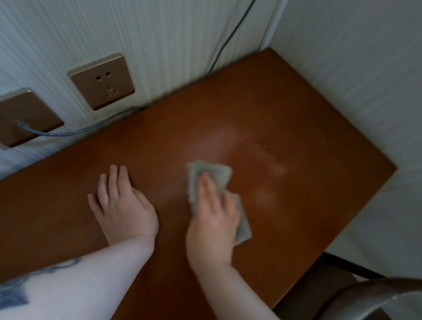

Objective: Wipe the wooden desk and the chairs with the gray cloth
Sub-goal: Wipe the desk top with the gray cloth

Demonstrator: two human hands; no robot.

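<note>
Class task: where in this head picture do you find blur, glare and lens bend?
Head view: blur smears the right hand and cloth; the left hand is sharper. Pale glare patches lie on the desk beyond the cloth. The wide lens bends the wall lines and the chair rim at the corner.

The reddish-brown wooden desk carries a gray cloth; bronze wall sockets sit on white striped wallpaper.

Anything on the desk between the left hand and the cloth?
No. In the head view, only bare desk lies between the left hand and the cloth.
</note>
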